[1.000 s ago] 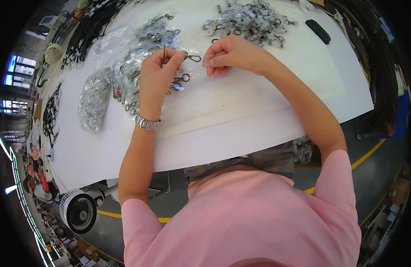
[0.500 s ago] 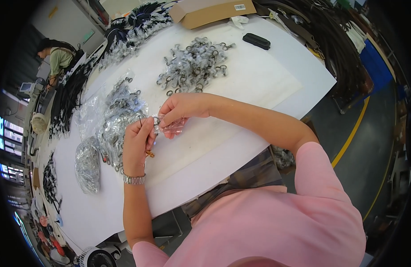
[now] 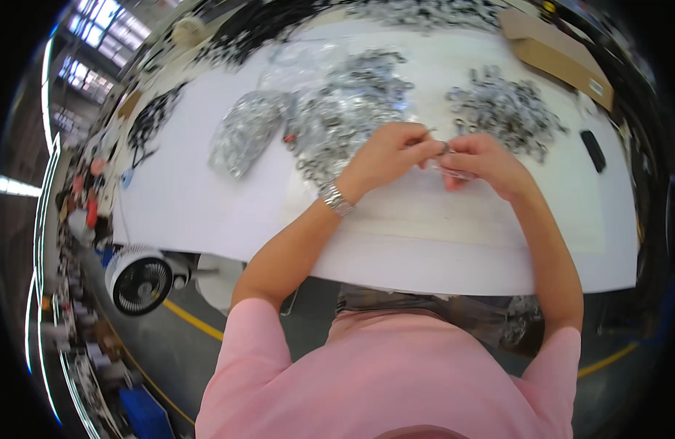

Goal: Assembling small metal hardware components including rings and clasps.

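Note:
Over the white table my left hand (image 3: 387,162) and my right hand (image 3: 489,162) meet, fingertips almost touching. Pinched between them is a small dark metal ring (image 3: 445,147). Clear plastic film (image 3: 454,173) hangs from it under my right fingers. Both hands are closed; the fingers hide most of the ring, and the picture is slightly blurred. Just beyond my left hand spreads a heap of plastic-wrapped metal rings (image 3: 352,102). Another heap of ringed metal pieces (image 3: 504,110) lies beyond my right hand.
A full clear plastic bag (image 3: 248,133) lies left of the heaps. A black oblong object (image 3: 593,151) and an open cardboard box (image 3: 557,55) are at the right. Black straps (image 3: 261,25) line the far edge. A fan (image 3: 140,280) stands by the table's near left.
My head has turned, so the table and both hands now appear farther right and the fan shows more fully. My hands stay together on the ring; the left wrist is tilted more sideways.

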`<state>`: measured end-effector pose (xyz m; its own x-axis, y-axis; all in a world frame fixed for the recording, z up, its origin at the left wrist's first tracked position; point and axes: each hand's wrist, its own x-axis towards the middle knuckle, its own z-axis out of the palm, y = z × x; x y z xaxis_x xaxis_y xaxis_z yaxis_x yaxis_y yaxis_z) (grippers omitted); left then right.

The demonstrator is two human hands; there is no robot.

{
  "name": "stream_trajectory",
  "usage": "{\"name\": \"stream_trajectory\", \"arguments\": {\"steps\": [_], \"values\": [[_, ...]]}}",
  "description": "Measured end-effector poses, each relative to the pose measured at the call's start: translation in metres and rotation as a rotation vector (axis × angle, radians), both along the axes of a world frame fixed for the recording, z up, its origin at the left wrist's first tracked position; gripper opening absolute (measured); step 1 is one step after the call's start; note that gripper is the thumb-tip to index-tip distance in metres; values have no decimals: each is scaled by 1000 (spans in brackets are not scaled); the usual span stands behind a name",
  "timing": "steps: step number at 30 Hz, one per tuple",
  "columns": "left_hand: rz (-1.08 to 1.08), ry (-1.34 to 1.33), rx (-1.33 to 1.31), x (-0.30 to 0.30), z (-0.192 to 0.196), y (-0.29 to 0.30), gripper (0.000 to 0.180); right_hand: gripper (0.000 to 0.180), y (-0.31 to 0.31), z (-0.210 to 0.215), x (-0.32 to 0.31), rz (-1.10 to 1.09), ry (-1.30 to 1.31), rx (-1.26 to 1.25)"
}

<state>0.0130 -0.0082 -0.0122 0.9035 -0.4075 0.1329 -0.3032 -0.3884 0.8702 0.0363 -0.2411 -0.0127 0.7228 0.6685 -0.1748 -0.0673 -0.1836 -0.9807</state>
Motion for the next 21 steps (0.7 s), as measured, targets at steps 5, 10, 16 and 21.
{"name": "stream_trajectory", "arguments": {"steps": [5,10,16,21], "values": [[68,-334,77,3,-23,4,37,20,11,0,-4,0,65,-46],[143,-414,61,-9,-22,3,29,18,17,-6,-8,-10,149,36],[178,-463,-70,-2,-29,-10,17,16,-1,-14,-1,1,74,-37],[143,-293,-102,-11,-13,-4,15,16,12,-12,-7,5,134,-4]]}}
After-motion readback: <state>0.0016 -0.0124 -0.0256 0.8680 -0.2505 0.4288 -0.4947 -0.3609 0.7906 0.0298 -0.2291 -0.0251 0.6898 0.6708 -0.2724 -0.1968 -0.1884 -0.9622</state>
